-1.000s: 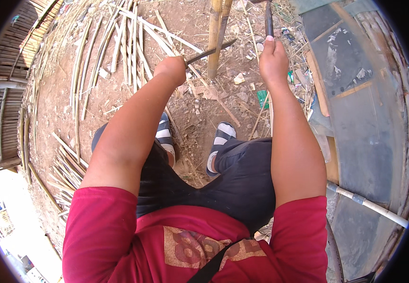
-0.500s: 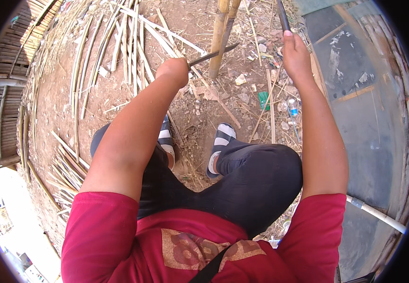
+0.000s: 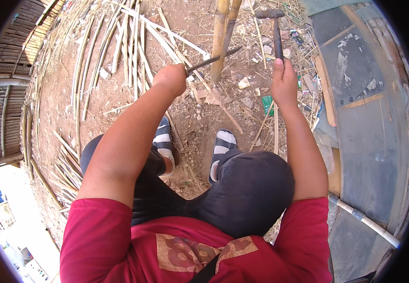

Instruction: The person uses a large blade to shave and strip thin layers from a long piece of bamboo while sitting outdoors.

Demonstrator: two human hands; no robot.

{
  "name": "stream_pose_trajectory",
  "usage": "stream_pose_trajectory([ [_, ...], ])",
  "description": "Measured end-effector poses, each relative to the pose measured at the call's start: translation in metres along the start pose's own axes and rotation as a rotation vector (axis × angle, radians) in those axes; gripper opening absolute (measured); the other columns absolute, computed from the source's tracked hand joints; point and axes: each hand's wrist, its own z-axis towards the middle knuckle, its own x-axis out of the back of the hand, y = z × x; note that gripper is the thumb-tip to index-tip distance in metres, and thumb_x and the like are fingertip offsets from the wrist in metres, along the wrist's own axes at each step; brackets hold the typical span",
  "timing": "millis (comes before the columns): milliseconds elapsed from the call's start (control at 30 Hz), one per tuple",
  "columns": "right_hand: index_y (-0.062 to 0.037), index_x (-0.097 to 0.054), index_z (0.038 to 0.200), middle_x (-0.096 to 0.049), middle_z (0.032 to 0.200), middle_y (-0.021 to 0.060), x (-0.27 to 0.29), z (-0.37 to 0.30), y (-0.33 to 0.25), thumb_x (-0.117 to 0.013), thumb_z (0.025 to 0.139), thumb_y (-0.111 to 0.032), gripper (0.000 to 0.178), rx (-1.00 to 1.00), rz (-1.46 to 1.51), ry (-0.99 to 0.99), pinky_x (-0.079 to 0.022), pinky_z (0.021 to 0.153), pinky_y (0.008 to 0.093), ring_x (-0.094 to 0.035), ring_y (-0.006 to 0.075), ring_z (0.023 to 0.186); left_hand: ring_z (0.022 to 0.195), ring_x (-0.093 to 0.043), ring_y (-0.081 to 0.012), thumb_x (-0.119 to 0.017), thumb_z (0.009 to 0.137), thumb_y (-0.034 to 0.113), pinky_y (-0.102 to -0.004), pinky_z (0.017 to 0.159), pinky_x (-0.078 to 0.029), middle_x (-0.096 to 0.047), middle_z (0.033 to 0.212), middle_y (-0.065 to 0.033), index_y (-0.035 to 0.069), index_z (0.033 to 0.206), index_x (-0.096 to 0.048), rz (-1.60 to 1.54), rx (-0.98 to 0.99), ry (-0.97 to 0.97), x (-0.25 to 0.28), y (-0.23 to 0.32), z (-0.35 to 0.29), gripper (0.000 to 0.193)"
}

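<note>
My left hand point(image 3: 170, 80) is closed around the handle of a long dark-bladed knife point(image 3: 204, 63). Its blade points right and crosses an upright bamboo pole point(image 3: 219, 33), which appears as two lengths spreading apart toward the top; I cannot tell how deep the blade sits. To the right of the pole, my right hand point(image 3: 284, 87) grips a hammer point(image 3: 278, 40) by its dark handle. The metal head is up, away from the blade and not touching anything.
Long split bamboo strips point(image 3: 131, 47) lie on the dirt at the far left, with another pile of strips point(image 3: 67, 170) nearer. A dark sheet panel point(image 3: 369, 137) runs along the right. Green scrap point(image 3: 267, 105) and stones litter the ground beyond my feet.
My right hand has moved left and toward me, bringing the hammer head into view. My left hand and the knife have barely shifted, and the blade still crosses the bamboo.
</note>
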Motion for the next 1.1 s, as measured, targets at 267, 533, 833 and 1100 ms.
stream_pose_trajectory([
  [267, -0.0033, -0.057, 0.099, -0.066, 0.078, 0.0239, -0.01, -0.001, 0.018, -0.046, 0.107, -0.044, 0.043, 0.023, -0.064, -0.015, -0.048, 0.066, 0.0538, -0.065, 0.0465, 0.074, 0.105, -0.07, -0.0372, -0.06, 0.09, 0.008, -0.0467, 0.091, -0.056, -0.072, 0.111, -0.0213, 0.005, 0.116, -0.069, -0.041, 0.015, 0.011, -0.014, -0.014, 0.009, 0.028],
  [533, -0.0016, -0.058, 0.098, -0.067, 0.085, 0.0263, -0.042, -0.007, 0.036, -0.043, 0.108, -0.041, 0.043, 0.069, -0.262, -0.216, -0.05, 0.072, 0.0534, -0.065, 0.0487, 0.083, 0.107, -0.07, -0.0362, -0.06, 0.091, 0.01, -0.0461, 0.093, -0.056, -0.072, 0.111, -0.0202, 0.004, 0.117, -0.067, -0.035, 0.029, -0.015, -0.013, -0.003, 0.007, 0.028],
  [833, -0.002, -0.059, 0.099, -0.064, 0.074, 0.0194, -0.044, -0.001, 0.042, -0.046, 0.107, -0.043, 0.043, 0.07, -0.139, -0.149, -0.048, 0.067, 0.0504, -0.066, 0.0399, 0.073, 0.104, -0.071, -0.0357, -0.06, 0.09, 0.008, -0.0452, 0.091, -0.057, -0.073, 0.108, -0.0205, 0.005, 0.116, -0.068, -0.029, -0.001, -0.014, -0.017, 0.003, 0.014, 0.027],
  [1100, -0.0024, -0.058, 0.105, -0.067, 0.08, 0.0216, -0.026, 0.014, 0.009, -0.047, 0.107, -0.043, 0.042, 0.025, 0.076, 0.011, -0.049, 0.07, 0.0512, -0.067, 0.0418, 0.077, 0.103, -0.071, -0.0372, -0.059, 0.089, 0.007, -0.0455, 0.09, -0.057, -0.073, 0.107, -0.0211, 0.004, 0.112, -0.069, -0.078, -0.003, 0.021, -0.035, -0.013, 0.025, 0.026],
])
